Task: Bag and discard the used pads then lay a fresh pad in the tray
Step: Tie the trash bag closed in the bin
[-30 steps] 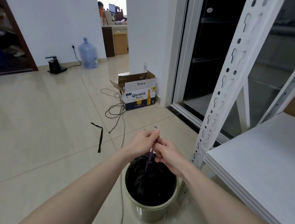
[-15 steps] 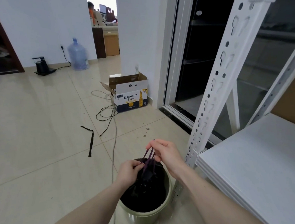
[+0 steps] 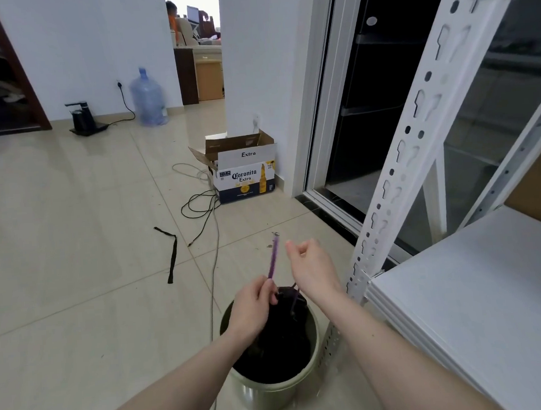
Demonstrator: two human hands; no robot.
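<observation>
A black rubbish bag (image 3: 273, 343) sits in a pale green bin (image 3: 271, 395) on the floor below me. Two purple drawstrings come out of its gathered neck. My left hand (image 3: 254, 309) pinches one purple drawstring (image 3: 273, 256), which sticks up past my fingers. My right hand (image 3: 311, 266) is raised above the bin with fingers curled; the other purple string (image 3: 294, 295) runs from under it down to the bag, and whether the fingers grip it is hidden. No pad or tray is in view.
A white metal shelf rack (image 3: 463, 286) stands close on the right. A Coronita cardboard box (image 3: 244, 171), loose cables (image 3: 205, 210) and a black strap (image 3: 171, 254) lie on the tiled floor ahead. A water bottle (image 3: 149, 98) stands by the far wall.
My hands have come apart over the bag's neck: the left now holds one drawstring upright and the right has risen to the right with the other. The view shifted slightly.
</observation>
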